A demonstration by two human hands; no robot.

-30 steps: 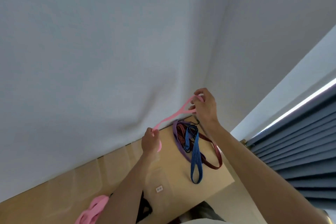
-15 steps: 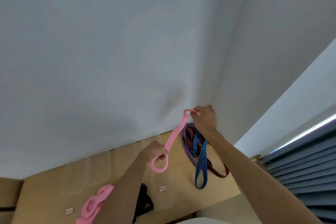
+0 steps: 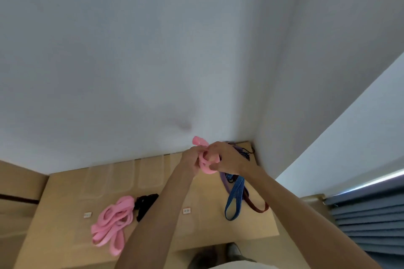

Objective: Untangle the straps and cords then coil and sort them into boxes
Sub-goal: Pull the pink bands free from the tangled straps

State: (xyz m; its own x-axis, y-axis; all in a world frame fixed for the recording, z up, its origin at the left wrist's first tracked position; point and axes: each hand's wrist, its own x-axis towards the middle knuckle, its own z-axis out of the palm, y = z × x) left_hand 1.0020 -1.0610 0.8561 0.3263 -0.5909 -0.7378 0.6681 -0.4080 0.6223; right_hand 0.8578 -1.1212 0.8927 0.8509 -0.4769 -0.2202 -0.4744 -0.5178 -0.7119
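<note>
While both hands meet above the table's [image 3: 65, 236] far right corner, the pink strap [image 3: 208, 160] sits bunched between them, left hand [image 3: 191, 160] and right hand [image 3: 227, 159] both curled round its loops, equally near.

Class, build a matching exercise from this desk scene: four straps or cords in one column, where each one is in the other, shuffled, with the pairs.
Things
1. pink strap
2. pink pile
3. black cord
4. blue strap

Places
A. flat on the desk, just right of the pink pile
B. bunched between both hands
C. hanging over the desk's front right part
D. loose heap on the desk's left

Pairs: 1-B, 2-D, 3-A, 4-C
</note>
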